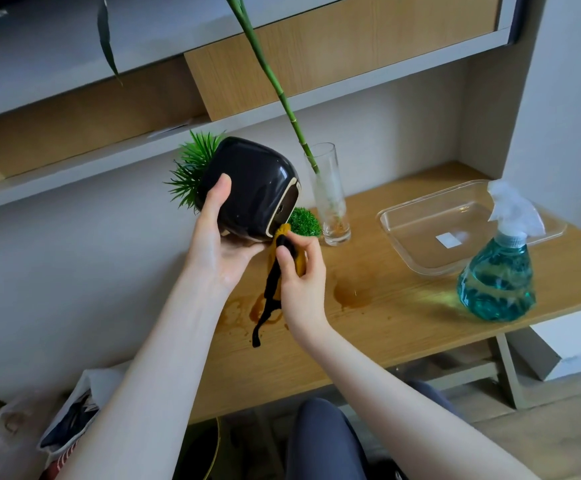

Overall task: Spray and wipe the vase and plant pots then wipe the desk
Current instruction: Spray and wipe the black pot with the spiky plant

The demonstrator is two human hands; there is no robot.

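My left hand [221, 237] grips a glossy black plant pot [252, 183] tipped on its side above the wooden desk [403, 323], its spiky green plant [192, 168] pointing left and its base facing right. My right hand [301, 275] pinches a yellow cloth [283, 249] with a black strap hanging down, and presses it against the lower edge of the pot's base. A tall glass vase [328, 199] with a bamboo stem [275, 84] stands just behind. A small round green plant [304, 221] peeks out behind the pot; its own pot is hidden.
A teal spray bottle [498, 277] stands at the desk's right front. A clear plastic tray [455, 223] lies behind it. Wet patches [351, 294] darken the desk near my hands. Shelves [74, 181] overhang at the back. A bag [70, 420] sits on the floor at lower left.
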